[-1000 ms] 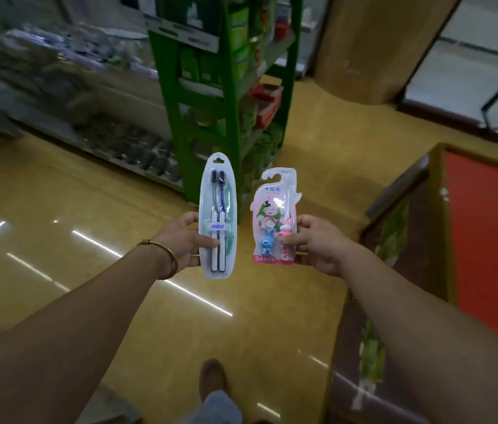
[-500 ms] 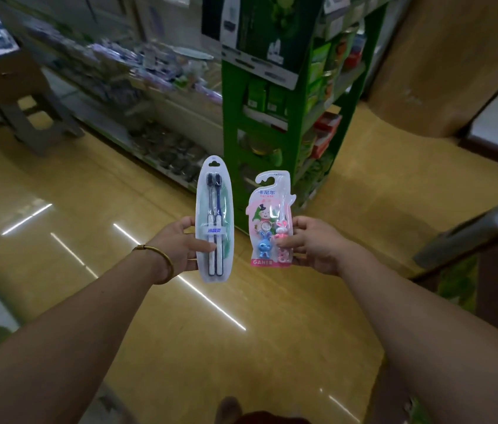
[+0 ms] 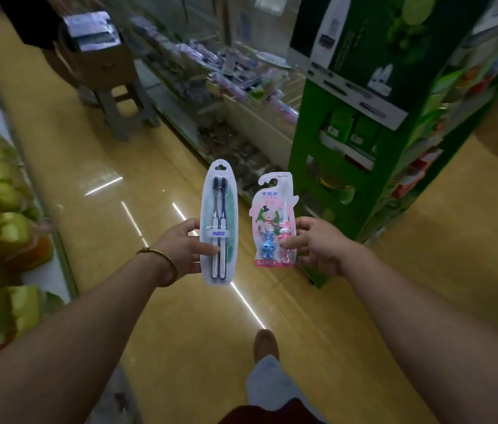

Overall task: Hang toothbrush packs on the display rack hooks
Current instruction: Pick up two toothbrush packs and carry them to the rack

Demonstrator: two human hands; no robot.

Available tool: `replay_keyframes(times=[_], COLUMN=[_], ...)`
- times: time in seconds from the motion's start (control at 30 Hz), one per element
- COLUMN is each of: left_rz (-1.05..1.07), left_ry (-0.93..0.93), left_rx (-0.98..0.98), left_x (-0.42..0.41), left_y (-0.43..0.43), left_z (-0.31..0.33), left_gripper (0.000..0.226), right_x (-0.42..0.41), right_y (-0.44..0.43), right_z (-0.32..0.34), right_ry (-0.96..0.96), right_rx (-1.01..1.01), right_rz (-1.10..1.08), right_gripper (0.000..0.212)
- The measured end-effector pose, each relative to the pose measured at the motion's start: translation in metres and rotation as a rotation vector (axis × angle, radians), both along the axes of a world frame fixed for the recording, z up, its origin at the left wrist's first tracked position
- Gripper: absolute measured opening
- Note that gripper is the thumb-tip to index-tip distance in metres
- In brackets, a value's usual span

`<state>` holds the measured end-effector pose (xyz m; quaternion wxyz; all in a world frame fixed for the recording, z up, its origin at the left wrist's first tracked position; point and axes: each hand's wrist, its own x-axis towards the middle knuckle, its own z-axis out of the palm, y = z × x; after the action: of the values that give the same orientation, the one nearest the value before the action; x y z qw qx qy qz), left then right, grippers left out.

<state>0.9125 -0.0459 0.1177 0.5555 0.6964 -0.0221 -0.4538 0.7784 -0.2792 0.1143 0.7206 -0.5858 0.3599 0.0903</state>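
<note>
While both arms reach forward over a glossy yellow shop floor (image 3: 103, 234), each of the hands carries one pack upright, hang-hole end up. Left hand (image 3: 185, 249): thumb across the front, fingers behind, pinching the lower half of a long oval clear-plastic blister pack (image 3: 219, 209) with two dark-bristled toothbrushes side by side. Thin gold bangle (image 3: 162, 266) on that wrist. Right hand (image 3: 318, 244): thumb on the front, fingers behind, gripping the right edge of a shorter pink children's toothbrush pack (image 3: 272, 215), cartoon print, blue figure and pink rabbit figure low down, hook cut-out at the top. Packs side by side in mid-air, near each other but not touching, neither on a hook. Tall green display stand (image 3: 364, 166) just behind and right of the pink pack, green boxes on its shelves. Further back, a long blurred shelf of mixed goods (image 3: 241, 81); hooks cannot be made out. Brown cardboard box (image 3: 103, 59) on a grey stool (image 3: 125, 111), upper left. Yellow-green packets (image 3: 6, 228) on a low shelf, far left. One brown shoe (image 3: 266, 345) below.
</note>
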Motion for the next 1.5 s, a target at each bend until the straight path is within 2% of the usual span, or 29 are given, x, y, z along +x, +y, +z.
replay_keyframes(times=[0.37, 0.8, 1.5], left_rz=[0.236, 0.372, 0.279], left_ry=[0.024, 0.031, 0.074], left_rx=[0.032, -0.023, -0.065], left_x=[0.089, 0.177, 0.475], left_y=[-0.042, -0.03, 0.048], left_z=[0.007, 0.006, -0.012], left_gripper=[0.048, 0.052, 0.048], right_x=[0.145, 0.256, 0.525], right_y=[-0.066, -0.058, 0.022], right_z=[-0.004, -0.005, -0.004], right_ry=[-0.006, -0.018, 0.052], right_rx=[0.018, 0.013, -0.026], right_rz=[0.249, 0.402, 0.231], right_gripper=[0.035, 0.035, 0.034])
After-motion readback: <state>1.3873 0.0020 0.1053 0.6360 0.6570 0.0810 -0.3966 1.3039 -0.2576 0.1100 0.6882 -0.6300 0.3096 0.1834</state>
